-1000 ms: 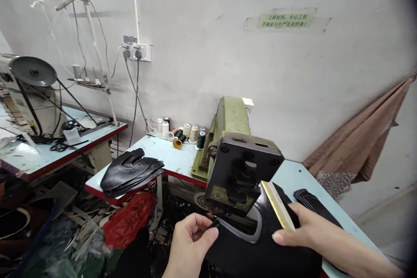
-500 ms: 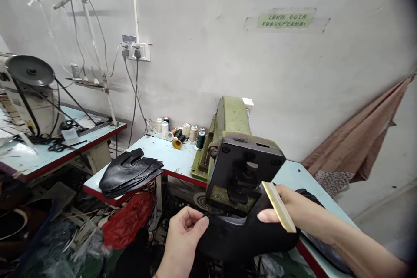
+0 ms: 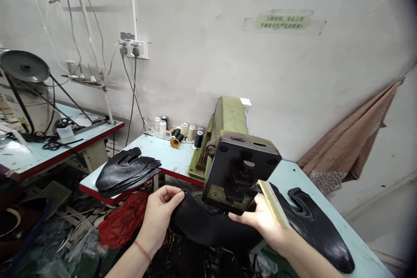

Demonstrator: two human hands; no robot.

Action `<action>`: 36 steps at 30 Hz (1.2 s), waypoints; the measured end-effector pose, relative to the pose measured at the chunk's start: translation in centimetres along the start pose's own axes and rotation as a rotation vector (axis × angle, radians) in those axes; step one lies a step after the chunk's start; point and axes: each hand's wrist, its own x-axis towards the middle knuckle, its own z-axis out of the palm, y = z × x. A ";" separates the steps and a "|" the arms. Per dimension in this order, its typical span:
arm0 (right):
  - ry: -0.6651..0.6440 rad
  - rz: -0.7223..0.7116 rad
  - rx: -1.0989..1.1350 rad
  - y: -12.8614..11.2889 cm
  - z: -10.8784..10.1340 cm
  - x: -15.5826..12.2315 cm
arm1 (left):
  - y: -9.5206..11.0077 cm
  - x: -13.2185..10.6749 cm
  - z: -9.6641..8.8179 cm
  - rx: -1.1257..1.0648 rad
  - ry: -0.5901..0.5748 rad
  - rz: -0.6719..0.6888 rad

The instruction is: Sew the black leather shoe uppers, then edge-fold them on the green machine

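My left hand (image 3: 163,206) pinches a corner of a black leather piece (image 3: 211,226) between thumb and forefinger. The piece hangs slightly curved in front of and below the dark head of a green machine (image 3: 243,173). At its other end my right hand (image 3: 260,219) grips it, thumb on top and fingers hidden underneath. A pale yellow bar (image 3: 273,204) crosses in front of my right hand beside the machine head. The leather's far edge is partly hidden by the head.
Stacked black leather pieces lie on the left table end (image 3: 127,171) and on the right (image 3: 316,226). Several thread spools (image 3: 177,132) stand behind. Another sewing machine (image 3: 28,91) is far left. A red plastic bag (image 3: 122,219) and scraps cover the floor.
Both hands have moved left with the leather piece, drawing it across below the machine head. The left hand is also higher. The right-hand stack shows more now. The view has shifted slightly.
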 end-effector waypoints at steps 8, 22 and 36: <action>0.076 0.146 0.381 1.9 4.8 -2.7 | -3.1 -3.6 3.5 -0.400 -0.034 -0.081; 0.205 0.115 0.840 2.2 7.1 -3.0 | -2.8 -4.8 4.5 -0.162 -0.043 -0.156; 0.185 -0.031 0.811 3.5 5.4 -1.6 | 4.5 -0.2 0.7 0.345 -0.188 -0.129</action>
